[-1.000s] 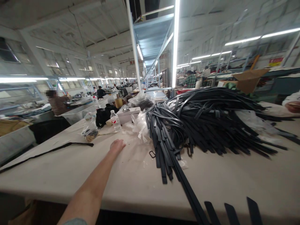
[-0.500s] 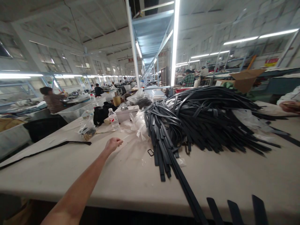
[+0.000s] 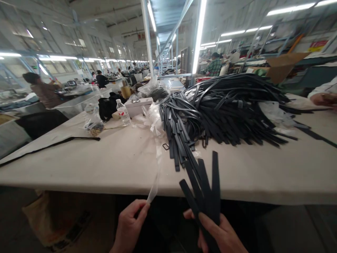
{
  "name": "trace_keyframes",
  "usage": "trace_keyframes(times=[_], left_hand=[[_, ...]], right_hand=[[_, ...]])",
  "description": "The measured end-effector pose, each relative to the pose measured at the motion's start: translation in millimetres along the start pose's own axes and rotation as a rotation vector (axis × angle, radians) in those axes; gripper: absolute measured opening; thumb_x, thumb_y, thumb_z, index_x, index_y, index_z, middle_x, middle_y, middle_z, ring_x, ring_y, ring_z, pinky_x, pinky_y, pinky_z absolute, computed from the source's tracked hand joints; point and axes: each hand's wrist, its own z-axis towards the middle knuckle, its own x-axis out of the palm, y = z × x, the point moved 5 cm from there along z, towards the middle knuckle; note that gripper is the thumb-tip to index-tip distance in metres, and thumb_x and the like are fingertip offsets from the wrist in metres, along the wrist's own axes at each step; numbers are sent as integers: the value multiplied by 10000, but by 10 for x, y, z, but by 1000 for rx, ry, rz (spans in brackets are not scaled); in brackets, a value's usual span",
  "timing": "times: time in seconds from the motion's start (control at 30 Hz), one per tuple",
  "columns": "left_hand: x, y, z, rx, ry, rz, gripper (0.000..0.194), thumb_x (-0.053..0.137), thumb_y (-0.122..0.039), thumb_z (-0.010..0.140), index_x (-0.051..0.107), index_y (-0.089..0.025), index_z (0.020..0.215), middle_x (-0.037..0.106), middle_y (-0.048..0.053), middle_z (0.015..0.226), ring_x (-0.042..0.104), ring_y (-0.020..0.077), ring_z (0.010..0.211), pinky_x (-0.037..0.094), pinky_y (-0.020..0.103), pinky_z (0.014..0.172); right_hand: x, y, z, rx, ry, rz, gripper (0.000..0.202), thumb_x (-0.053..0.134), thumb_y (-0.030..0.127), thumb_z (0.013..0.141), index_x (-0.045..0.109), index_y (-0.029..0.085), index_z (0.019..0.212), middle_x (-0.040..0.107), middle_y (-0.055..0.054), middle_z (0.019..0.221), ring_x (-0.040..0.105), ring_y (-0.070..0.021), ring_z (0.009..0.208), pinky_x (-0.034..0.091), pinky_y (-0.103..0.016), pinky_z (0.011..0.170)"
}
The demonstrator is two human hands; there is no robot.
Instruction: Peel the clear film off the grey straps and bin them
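Note:
My left hand [image 3: 131, 223] is closed in a pinch on the end of a thin, translucent plastic strip [image 3: 157, 172], in front of the table's near edge. The strip runs up across the table to a crumpled bunch of white plastic [image 3: 155, 119]. My right hand [image 3: 219, 232] is wrapped round several flat black straps [image 3: 207, 189], whose ends fan out upward. Behind them a large pile of black straps [image 3: 231, 109] covers the middle and right of the table. A small black rectangular buckle [image 3: 165, 146] lies left of the pile.
On the pale table [image 3: 79, 168] stand a water bottle [image 3: 123, 112], a white box [image 3: 139, 107] and a bag of small parts [image 3: 93, 123]. One black strap [image 3: 52, 146] lies at left. A co-worker's hand [image 3: 323, 99] is at the far right.
My left hand has come back from mid-table to the near edge, drawing out the plastic strip. My right hand has come into view with the black straps. The camera has tilted down.

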Motion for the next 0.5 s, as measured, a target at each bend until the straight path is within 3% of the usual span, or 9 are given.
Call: trace_keyframes(times=[0.1,0.17,0.33,0.43,0.5], left_hand=[[-18,-112,-133,224,-30,255,133,645,-351,853,746,-268,879,737,27,881,668,192,827,467,242,794],[-57,-171,-149,274,-4,335,123,643,-336,860,746,-281,900,738,14,852,670,175,796,461,227,776],[-56,-221,-178,189,96,259,174,590,-370,902,729,-271,868,722,-7,813,666,150,764,465,208,723],[19,-170,-213,101,155,198,201,587,-407,898,734,-270,881,729,-2,840,671,167,789,474,230,745],[72,-143,-210,42,219,109,231,595,-430,886,727,-277,998,739,15,960,676,196,890,482,252,810]], right_hand=[[297,112,277,-7,85,19,594,571,622,848,662,109,1133,582,5,443,470,-101,412,314,-212,458],[468,122,442,30,127,36,627,598,631,815,651,99,1143,580,8,441,440,-93,393,272,-198,425],[743,142,704,31,168,107,675,649,678,712,663,86,1036,553,18,424,476,-109,411,357,-209,459],[774,201,752,-35,146,86,602,625,654,746,676,91,951,551,15,426,470,-102,398,355,-210,453],[751,251,747,-79,123,48,556,620,628,768,684,97,919,549,19,424,457,-92,383,337,-204,446]])
